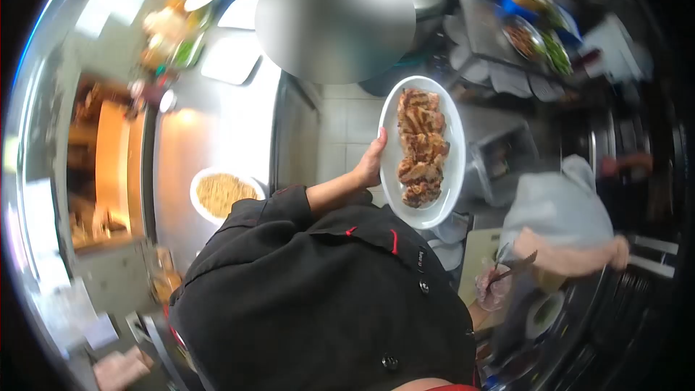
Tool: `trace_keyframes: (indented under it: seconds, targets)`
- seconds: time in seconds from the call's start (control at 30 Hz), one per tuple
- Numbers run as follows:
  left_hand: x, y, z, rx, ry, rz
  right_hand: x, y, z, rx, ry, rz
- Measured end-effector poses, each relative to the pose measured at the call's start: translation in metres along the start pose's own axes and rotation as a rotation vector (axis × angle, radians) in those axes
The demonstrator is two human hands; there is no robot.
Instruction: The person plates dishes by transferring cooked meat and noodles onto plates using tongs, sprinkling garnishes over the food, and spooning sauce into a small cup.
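Observation:
My left hand (373,159) grips the near-left rim of a white oval platter (455,166), held out in front of me at chest height. Several pieces of browned, grilled meat (421,143) lie in a row along it. Down at my right side, my right hand (492,287), in a clear plastic glove, is closed on a dark metal utensil with a toothed tip, which looks like tongs (517,264). Below that hand is a pale cutting board (479,247), partly hidden.
On the steel counter (188,130) to my left stands a white oval dish of yellowish-brown food (224,195), with white plates (232,58) farther back. Close on my right is a person in a grey shirt (557,210). Food bowls (525,38) sit on the back-right counter.

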State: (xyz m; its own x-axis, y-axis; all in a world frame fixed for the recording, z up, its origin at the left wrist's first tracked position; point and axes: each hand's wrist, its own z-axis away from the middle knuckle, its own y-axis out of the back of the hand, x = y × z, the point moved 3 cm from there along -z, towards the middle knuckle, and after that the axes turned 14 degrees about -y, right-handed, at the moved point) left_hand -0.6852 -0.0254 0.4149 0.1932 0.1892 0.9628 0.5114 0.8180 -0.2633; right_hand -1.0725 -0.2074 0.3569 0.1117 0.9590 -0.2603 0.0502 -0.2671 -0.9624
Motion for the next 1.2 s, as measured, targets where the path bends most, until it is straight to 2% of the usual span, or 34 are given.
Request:
trace_keyframes:
  seconds: [0.17,0.2,0.27,0.3,0.37,0.47,0.6,0.87,1.0,1.1,1.2]
  targets:
    - [0.011,-0.045,0.053,0.365,-0.148,-0.024,-0.169,0.056,0.023,0.005,-0.449,-0.094]
    - [0.020,-0.041,0.060,0.432,-0.182,-0.022,-0.200,0.061,0.009,0.059,-0.614,-0.177]
    - [0.041,-0.012,0.072,0.577,-0.246,-0.022,-0.224,0.014,-0.028,0.064,-0.417,0.234]
    - [0.056,0.038,0.075,0.651,-0.263,-0.012,-0.190,-0.021,-0.076,0.092,-0.399,0.324]
    - [0.076,0.080,0.081,0.781,-0.313,-0.038,-0.192,-0.044,-0.105,0.096,-0.343,0.443]
    - [0.099,0.137,0.090,0.923,-0.372,-0.095,-0.173,-0.081,-0.131,0.001,-0.325,0.450]
    - [0.118,0.208,0.088,1.071,-0.402,-0.162,-0.153,-0.073,-0.128,0.104,-0.355,0.426]
    - [0.123,0.294,0.065,1.141,-0.358,-0.344,-0.125,-0.071,-0.100,0.314,-0.353,0.517]
    - [0.128,0.294,0.058,1.086,-0.395,-0.516,-0.126,-0.061,-0.077,0.455,-0.277,0.717]
    - [0.133,0.229,0.044,1.050,-0.520,-0.659,-0.129,-0.056,-0.049,0.525,-0.291,0.688]
    - [0.120,0.129,0.026,0.895,-0.613,-0.744,-0.114,-0.067,-0.015,0.453,-0.260,0.458]
